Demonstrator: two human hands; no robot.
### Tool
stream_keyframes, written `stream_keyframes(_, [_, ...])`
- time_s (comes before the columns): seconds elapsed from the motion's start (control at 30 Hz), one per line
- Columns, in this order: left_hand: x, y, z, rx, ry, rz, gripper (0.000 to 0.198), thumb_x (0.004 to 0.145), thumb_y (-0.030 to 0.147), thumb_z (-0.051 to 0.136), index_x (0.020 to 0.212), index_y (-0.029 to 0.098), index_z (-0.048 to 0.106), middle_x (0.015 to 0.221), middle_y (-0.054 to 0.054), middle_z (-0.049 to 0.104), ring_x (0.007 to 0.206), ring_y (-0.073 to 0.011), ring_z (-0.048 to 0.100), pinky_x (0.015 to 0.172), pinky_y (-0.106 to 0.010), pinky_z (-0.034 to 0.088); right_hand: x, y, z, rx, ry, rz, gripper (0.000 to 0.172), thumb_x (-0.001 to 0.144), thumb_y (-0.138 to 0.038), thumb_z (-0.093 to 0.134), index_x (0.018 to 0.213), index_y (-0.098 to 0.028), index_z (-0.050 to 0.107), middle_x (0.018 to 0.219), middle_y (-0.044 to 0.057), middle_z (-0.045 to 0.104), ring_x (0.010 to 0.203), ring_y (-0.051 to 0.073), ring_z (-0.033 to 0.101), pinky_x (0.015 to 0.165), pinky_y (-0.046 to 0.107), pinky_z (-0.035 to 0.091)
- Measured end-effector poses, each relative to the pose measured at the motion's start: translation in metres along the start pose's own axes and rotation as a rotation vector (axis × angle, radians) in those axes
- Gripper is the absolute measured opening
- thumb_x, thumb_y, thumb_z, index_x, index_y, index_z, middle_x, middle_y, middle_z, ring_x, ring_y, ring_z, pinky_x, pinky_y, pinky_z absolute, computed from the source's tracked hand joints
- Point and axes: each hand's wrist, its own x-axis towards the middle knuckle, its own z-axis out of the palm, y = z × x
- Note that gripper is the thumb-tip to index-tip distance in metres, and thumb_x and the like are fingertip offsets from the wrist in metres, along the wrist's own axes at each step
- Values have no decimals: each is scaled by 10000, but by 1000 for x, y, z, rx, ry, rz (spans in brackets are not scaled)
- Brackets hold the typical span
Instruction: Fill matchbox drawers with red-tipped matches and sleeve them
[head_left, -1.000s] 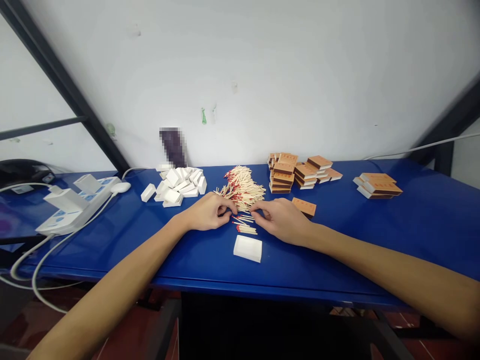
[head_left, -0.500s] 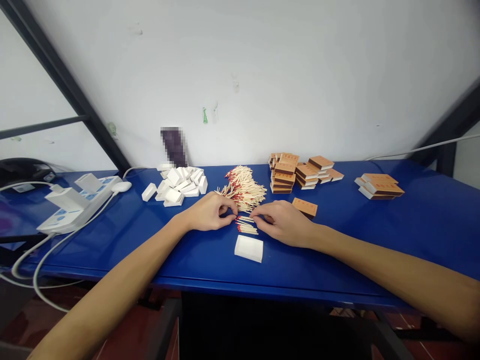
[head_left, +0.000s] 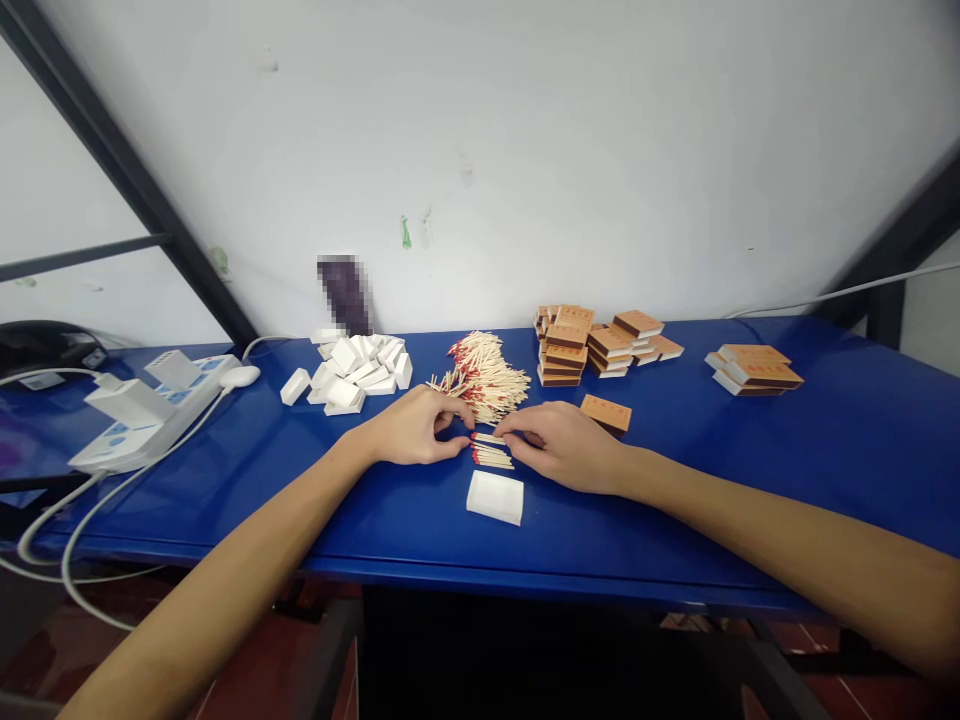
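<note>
Left hand [head_left: 420, 426] half-open, right hand [head_left: 566, 447] near-pinched at matchstick row [head_left: 493, 458], holds unclear; brushing far matchstick pile [head_left: 486, 378] could spill strays.

Matchsticks [head_left: 489, 382] are showing cream shafts and red heads, the near matchbox tray [head_left: 495, 497] plain white; matchboxes [head_left: 566, 336] on the right are bearing red print on orange tops; the desk [head_left: 405, 530] is showing deep blue.

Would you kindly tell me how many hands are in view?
2: the left hand is by the red heads of the small row of matches, the right hand by their plain ends. No other hand shows.
</note>
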Motion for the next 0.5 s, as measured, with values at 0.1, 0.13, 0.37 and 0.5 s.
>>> stream_keyframes(0.1, [0,0,0,5,2,6,195,791,293,613,911,159,690,516,82,351,468,-76,315,514,-215,303,0,0,0,-3,0,6,221,893,-193,506,909,-197,726,750,8,701,646,132,578,629,248,345])
stream_keyframes(0.13, [0,0,0,6,0,7,193,795,297,614,910,160,689,516,83,348,468,-76,313,515,-215,303,0,0,0,-3,0,7,220,893,-194,507,911,-197,726,745,7,699,636,130,573,627,247,345])
stream_keyframes(0.37, [-1,-2,0,2,-9,7,171,781,227,587,908,162,681,519,85,353,467,-76,321,509,-219,296,0,-2,-1,7,-6,10,234,912,-216,498,1002,-213,715,763,4,704,644,133,576,607,249,324])
stream_keyframes(0.5, [-1,1,-2,-6,-18,18,210,781,251,601,943,154,693,524,81,366,471,-76,324,504,-218,297,1,-4,-4,14,-33,40,238,935,-331,524,999,-214,720,645,-21,619,571,118,500,577,252,289])
